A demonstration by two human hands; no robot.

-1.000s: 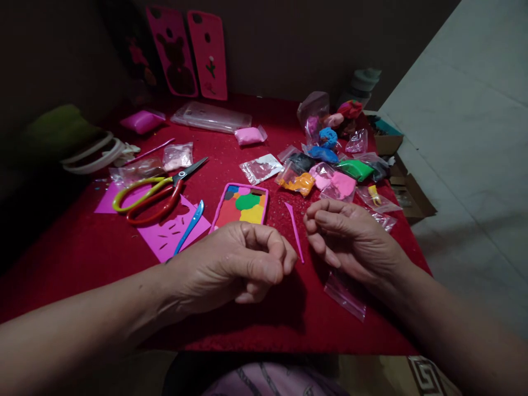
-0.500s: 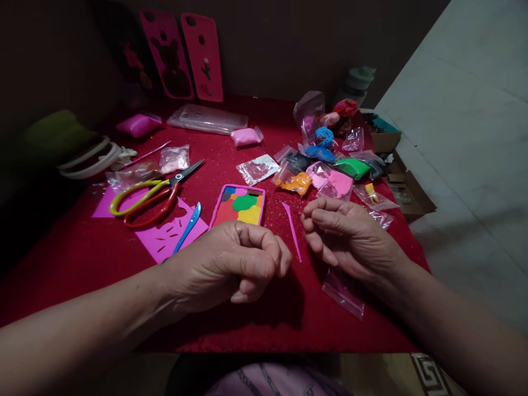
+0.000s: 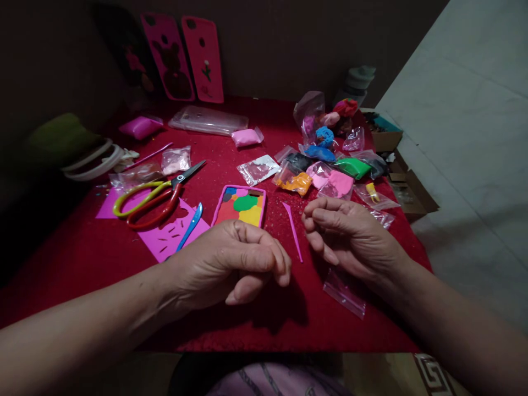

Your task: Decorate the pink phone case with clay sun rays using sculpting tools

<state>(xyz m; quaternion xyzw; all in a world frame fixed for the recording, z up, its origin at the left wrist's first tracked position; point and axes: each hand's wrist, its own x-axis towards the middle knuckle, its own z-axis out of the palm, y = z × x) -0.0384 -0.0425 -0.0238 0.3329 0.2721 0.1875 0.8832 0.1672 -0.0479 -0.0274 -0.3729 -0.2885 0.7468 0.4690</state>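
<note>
At six o'clock of the case [image 3: 242,204], lift your loosely curled left hand [image 3: 247,263] to avoid smudging; it and your half-open right hand [image 3: 350,234] show nothing held.

Two hands [image 3: 247,261] [image 3: 350,234] counted. One pair of scissors [image 3: 180,178], one blue tool [image 3: 190,226], two pink sticks [image 3: 293,231] [image 3: 150,154] and one bottle [image 3: 359,82] tallied. One multicoloured phone case [image 3: 243,206] logged, two pink cases [image 3: 168,65] [image 3: 203,59] likewise. Clay bags [image 3: 352,169] are overlapped; exact number can't be told.

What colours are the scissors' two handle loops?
One yellow, one red; the scissors show best in the head view.
</note>
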